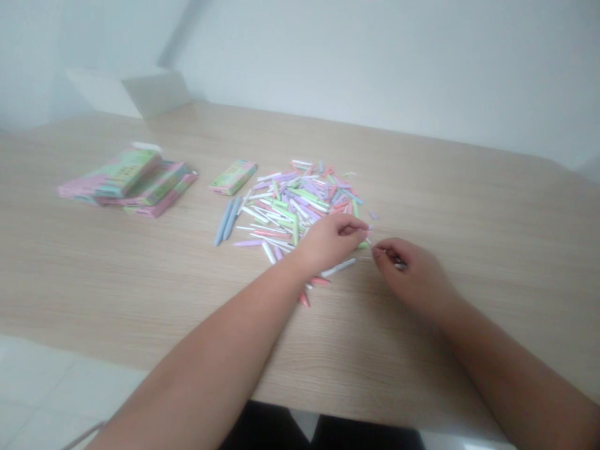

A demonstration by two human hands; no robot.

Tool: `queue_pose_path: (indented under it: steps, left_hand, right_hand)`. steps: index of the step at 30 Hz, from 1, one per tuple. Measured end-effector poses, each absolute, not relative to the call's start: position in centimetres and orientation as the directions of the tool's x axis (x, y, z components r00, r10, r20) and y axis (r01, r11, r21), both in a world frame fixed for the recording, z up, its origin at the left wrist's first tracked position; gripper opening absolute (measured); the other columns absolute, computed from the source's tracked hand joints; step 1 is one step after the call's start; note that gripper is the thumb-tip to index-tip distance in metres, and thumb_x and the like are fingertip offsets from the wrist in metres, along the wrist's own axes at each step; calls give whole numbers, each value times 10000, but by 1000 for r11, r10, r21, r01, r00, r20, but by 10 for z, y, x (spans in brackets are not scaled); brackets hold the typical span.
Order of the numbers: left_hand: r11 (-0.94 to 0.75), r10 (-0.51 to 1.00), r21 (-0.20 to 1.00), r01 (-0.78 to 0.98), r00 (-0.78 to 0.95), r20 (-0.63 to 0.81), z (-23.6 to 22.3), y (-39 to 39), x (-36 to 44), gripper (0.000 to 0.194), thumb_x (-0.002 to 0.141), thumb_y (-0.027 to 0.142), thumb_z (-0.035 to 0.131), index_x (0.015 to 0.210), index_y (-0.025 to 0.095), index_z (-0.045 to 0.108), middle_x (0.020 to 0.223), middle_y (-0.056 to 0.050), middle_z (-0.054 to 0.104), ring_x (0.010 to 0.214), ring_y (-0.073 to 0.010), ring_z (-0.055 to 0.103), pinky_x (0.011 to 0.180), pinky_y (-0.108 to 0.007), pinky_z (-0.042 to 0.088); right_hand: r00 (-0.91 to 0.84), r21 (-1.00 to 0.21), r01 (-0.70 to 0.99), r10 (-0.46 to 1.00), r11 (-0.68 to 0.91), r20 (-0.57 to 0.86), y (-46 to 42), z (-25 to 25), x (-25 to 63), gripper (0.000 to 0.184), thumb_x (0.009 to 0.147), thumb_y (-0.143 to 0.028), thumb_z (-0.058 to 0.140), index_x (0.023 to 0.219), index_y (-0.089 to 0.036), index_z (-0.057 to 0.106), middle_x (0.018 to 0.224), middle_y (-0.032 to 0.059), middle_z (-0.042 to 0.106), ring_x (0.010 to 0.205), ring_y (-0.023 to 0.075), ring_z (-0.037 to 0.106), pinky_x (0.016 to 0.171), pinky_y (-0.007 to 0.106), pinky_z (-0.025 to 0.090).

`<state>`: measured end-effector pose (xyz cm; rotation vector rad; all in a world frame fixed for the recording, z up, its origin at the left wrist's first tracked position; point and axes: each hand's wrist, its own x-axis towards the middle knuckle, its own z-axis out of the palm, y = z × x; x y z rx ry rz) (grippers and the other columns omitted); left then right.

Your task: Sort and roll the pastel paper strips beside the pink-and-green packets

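Observation:
A loose pile of pastel pen-like sticks (300,203) in white, green, lilac, blue and coral lies on the wooden table. Over the pile's right edge is my left hand (334,240), its thumb and fingers pinched together near a small pinkish tip. Just to its right, my right hand (415,272) is closed in a pinch too, with a small pale, shiny bit showing inside the curled fingers. The fingertips of both hands are close together. What either hand holds is too small and blurred to name. Two blue sticks (227,220) lie side by side left of the pile.
Several pink-and-green boxes (124,175) are stacked unevenly on the left of the table (140,269). A single similar box (233,177) lies between them and the pile. A white folded panel (157,92) stands at the back left, by the wall.

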<state>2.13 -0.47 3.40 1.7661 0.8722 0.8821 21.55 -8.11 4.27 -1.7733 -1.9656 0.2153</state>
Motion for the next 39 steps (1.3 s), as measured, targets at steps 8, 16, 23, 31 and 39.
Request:
queue_pose_path:
  steps: [8, 16, 23, 31, 39]
  left_hand:
    - [-307, 849, 935, 174, 495, 187, 32, -5, 22, 319, 915, 383, 650, 1120, 171, 770, 934, -52, 760, 834, -146, 684, 823, -261, 522]
    - [-434, 816, 844, 315, 536, 219, 29, -9, 23, 344, 960, 392, 585, 1212, 247, 768, 1066, -46, 778, 1026, -201, 700, 913, -296, 523]
    - [-346, 788, 925, 154, 584, 198, 27, -10, 28, 404, 962, 297, 603, 1339, 185, 696, 1179, -74, 766, 1077, -177, 707, 985, -288, 522]
    - [-224, 848, 972, 69, 505, 160, 22, -11, 34, 383, 920, 326, 663, 1262, 168, 732, 1055, -63, 785, 965, -167, 720, 871, -268, 541]
    - [-309, 892, 927, 214, 402, 205, 28, -10, 28, 396, 949, 355, 563, 1275, 212, 737, 815, -9, 713, 750, -144, 632, 744, -265, 494]
  right_hand:
    - [-45, -425, 891, 963, 158, 265, -82, 43, 216, 233, 980, -397, 551, 952, -240, 722, 809, 27, 753, 705, 207, 684, 632, 312, 479]
    - [-48, -437, 884, 962, 167, 269, -81, 41, 217, 271, 1000, -430, 537, 1002, -248, 737, 855, 41, 775, 740, 225, 704, 649, 327, 486]
    - [-45, -452, 877, 965, 161, 257, -81, 41, 218, 282, 1009, -451, 534, 1050, -259, 737, 916, 49, 784, 793, 238, 715, 681, 336, 495]
    - [-53, -412, 896, 960, 167, 274, -80, 38, 218, 308, 984, -505, 568, 1070, -256, 728, 784, 17, 701, 682, 199, 640, 619, 309, 436]
    - [-1, -702, 672, 948, 236, 318, -86, 40, 224, 345, 943, -541, 603, 1123, -249, 630, 686, -33, 477, 577, 160, 454, 547, 303, 358]
